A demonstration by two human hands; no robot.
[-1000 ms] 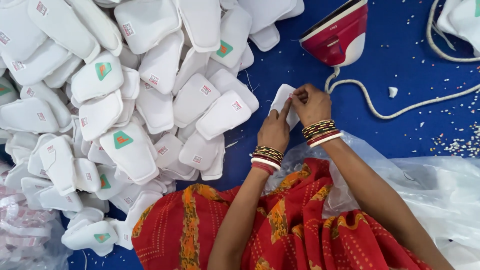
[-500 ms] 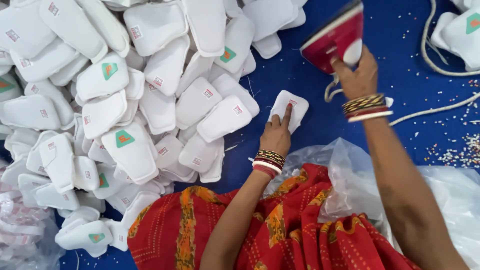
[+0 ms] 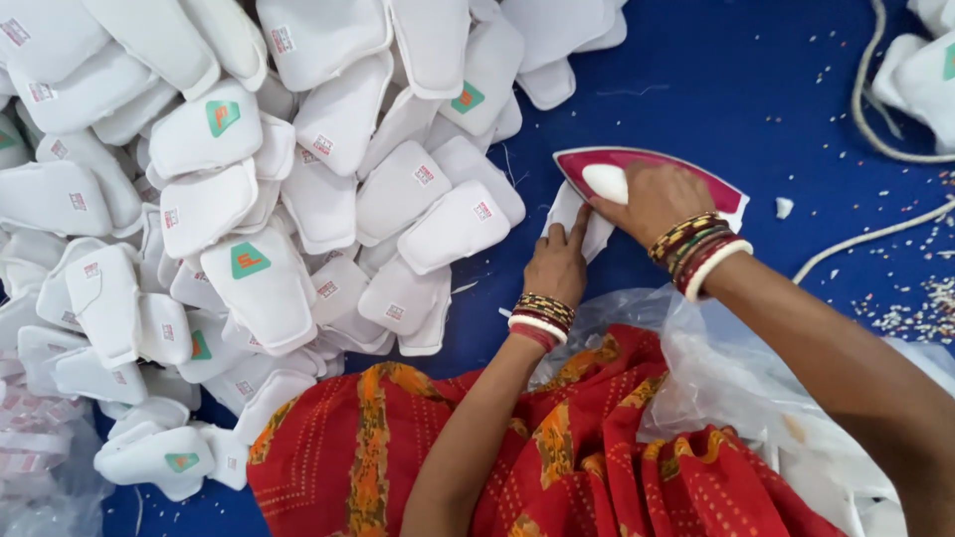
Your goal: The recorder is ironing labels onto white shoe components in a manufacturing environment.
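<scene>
White pad (image 3: 572,214) lay mostly hidden under the iron (image 3: 637,179) on the blue cloth (image 3: 756,89), right of the pad pile (image 3: 249,199) with small green and red labels. Left hand (image 3: 559,261) pressed flat on it; right hand (image 3: 657,199) gripped the iron, tip pointing left.

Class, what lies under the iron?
Under the iron, gripped by the right hand, a white padded piece sticks out, pinned by the left hand. Its far end is covered.
</scene>
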